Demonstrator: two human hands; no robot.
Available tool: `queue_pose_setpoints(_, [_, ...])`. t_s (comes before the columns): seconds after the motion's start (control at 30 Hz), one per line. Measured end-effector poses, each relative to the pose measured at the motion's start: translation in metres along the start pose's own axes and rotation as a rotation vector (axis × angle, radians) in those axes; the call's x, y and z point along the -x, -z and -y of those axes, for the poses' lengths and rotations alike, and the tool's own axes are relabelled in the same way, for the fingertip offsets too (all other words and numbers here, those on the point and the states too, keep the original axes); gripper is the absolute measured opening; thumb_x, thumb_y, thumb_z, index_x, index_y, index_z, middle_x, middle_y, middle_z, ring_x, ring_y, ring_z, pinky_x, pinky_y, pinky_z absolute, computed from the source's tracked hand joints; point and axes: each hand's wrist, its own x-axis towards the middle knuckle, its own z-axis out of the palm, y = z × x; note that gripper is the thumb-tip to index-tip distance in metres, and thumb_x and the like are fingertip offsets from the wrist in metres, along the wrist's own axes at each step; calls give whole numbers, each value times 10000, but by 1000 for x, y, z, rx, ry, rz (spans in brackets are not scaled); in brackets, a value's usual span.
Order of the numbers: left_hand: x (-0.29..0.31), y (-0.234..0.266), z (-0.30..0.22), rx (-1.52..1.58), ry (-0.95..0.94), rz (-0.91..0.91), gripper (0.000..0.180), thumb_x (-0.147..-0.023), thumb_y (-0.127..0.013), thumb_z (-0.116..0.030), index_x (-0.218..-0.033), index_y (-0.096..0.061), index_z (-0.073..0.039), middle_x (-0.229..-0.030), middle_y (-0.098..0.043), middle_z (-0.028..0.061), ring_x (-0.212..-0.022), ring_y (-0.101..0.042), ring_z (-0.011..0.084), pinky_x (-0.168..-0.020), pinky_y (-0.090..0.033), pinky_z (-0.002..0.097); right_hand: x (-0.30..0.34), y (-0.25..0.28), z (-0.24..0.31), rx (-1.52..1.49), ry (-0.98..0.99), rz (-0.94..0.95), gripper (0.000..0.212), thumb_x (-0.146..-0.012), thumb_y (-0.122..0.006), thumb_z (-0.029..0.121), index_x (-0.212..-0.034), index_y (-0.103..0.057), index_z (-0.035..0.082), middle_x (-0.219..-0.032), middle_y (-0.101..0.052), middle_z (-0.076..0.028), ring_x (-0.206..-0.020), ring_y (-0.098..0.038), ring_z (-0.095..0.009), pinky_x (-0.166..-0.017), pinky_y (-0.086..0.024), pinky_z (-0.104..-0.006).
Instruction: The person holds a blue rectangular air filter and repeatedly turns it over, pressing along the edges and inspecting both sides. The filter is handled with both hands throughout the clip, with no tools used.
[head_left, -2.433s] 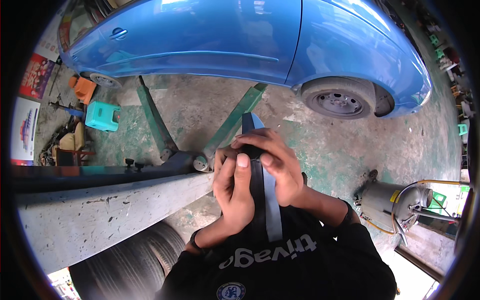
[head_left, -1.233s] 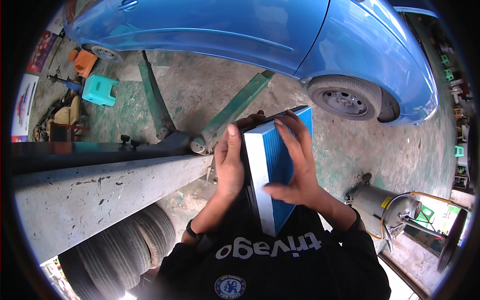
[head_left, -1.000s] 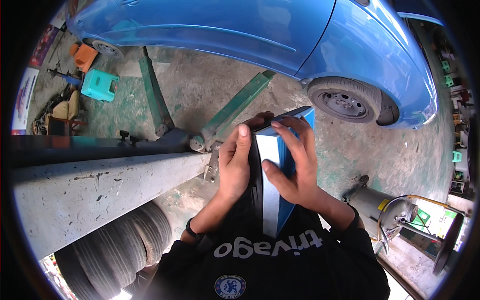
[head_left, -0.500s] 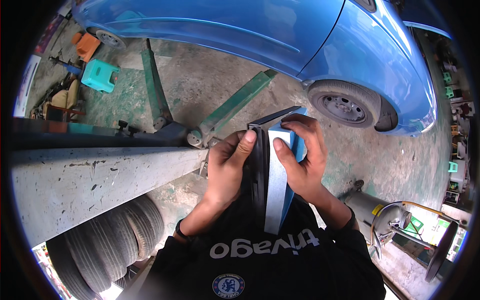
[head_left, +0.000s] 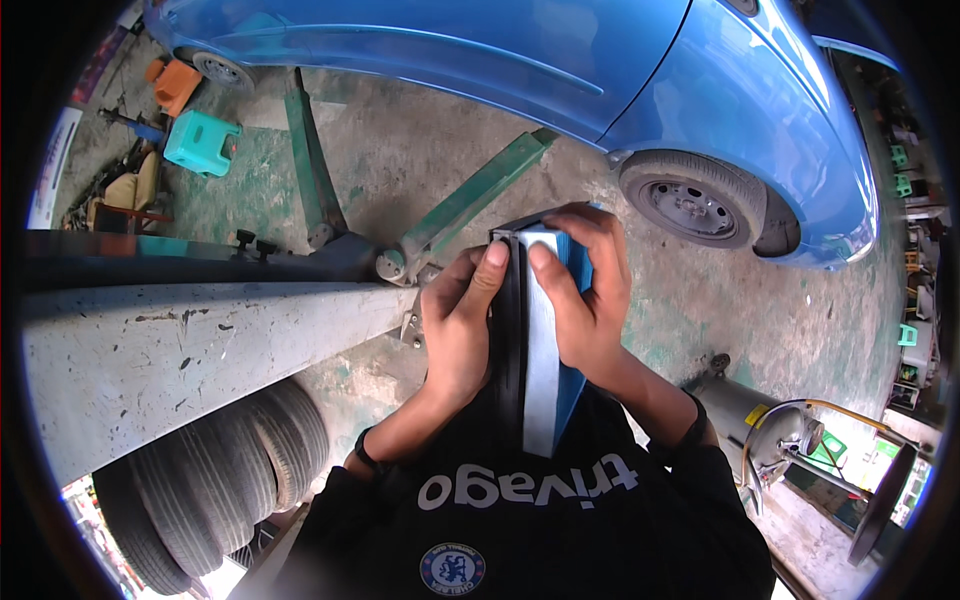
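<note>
Both hands are raised in front of my chest, each closed on a flat thing. My left hand (head_left: pixel 460 325) grips a thin black rectangular piece (head_left: pixel 510 350), thumb up along its near edge. In my right hand (head_left: pixel 592 310) is a slim blue box (head_left: pixel 541 360) with a pale silvery side, the thumb on that side and the fingers over its top. The two things stand upright side by side, with their upper ends touching or nearly so. What kind of thing the black piece is, I cannot tell.
A blue car (head_left: pixel 430 50) stands ahead, beyond the green lift arms (head_left: pixel 480 190). Close on my left is a white lift post (head_left: pixel 200 350), with several stacked tyres (head_left: pixel 210 490) below it. A metal tank (head_left: pixel 770 430) sits at the right. Plastic stools (head_left: pixel 203 143) stand far left.
The gap between the black piece and the blue box has narrowed. My right hand has moved left with the box, bringing it against or almost against the black piece.
</note>
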Motion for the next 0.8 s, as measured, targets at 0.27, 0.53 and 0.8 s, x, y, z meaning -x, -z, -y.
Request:
queue_pose_setpoints(0.27, [-5, -6, 7, 244, 99, -25, 318, -986, -572, -244, -1063, -618, 61, -955, -642, 48, -845, -546, 80, -780, -420, 224, -8, -4, -20, 219, 214, 18, 275, -817, -718, 171, -1058, -654, 55, -998, -618, -113, -849, -567, -274, -714, -417, -382])
queue_pose_setpoints(0.53, [-19, 4, 20, 153, 169, -3, 179, -945, -640, -212, -968, -602, -39, -889, -593, -17, -803, -509, 60, -740, -403, 220, 4, -2, -15, 336, -168, 67, 340, -795, -778, 135, -1073, -635, -1, -780, -618, -95, -630, -593, -167, -560, -451, -287])
queue_pose_setpoints(0.8, [-27, 41, 30, 315, 295, -126, 234, -983, -555, -302, -1138, -563, -127, -1059, -613, 7, -998, -578, 187, -864, -461, 421, 37, 45, -3, 26, -216, 530, 401, -787, -730, 65, -1167, -615, 9, -1117, -601, -172, -1030, -620, -307, -859, -495, -362])
